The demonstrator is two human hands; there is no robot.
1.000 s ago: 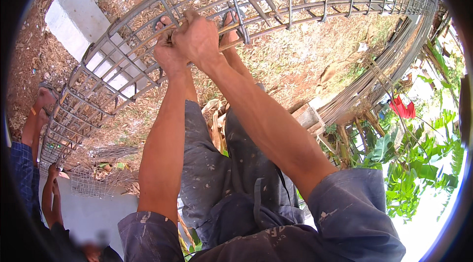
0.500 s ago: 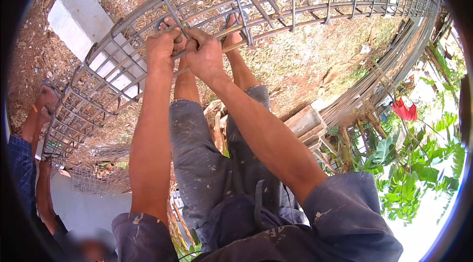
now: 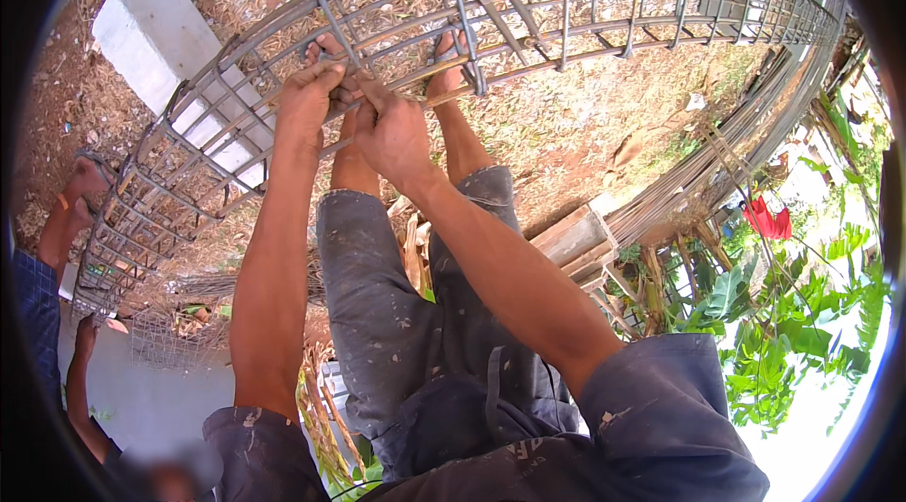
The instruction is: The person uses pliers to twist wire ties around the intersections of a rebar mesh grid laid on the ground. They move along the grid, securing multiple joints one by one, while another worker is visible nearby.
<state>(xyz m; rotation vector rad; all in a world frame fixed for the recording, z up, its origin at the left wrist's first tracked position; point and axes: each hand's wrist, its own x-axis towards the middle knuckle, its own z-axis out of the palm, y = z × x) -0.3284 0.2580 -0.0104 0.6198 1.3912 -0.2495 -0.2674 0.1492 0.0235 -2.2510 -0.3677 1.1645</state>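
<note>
Only lettering I can spot: few pale printed letters (image 3: pixel 524 448) on front of dark shirt (image 3: pixel 472 476), between 5 and 6 o'clock, near bottom edge. Fabric bunched, print tilted and broken by folds, no whole word readable tbh.

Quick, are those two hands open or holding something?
Left hand: curled closed at the steel-bar cage; what it holds is unclear.
Right hand: curled closed beside it; hold unclear too.
</note>
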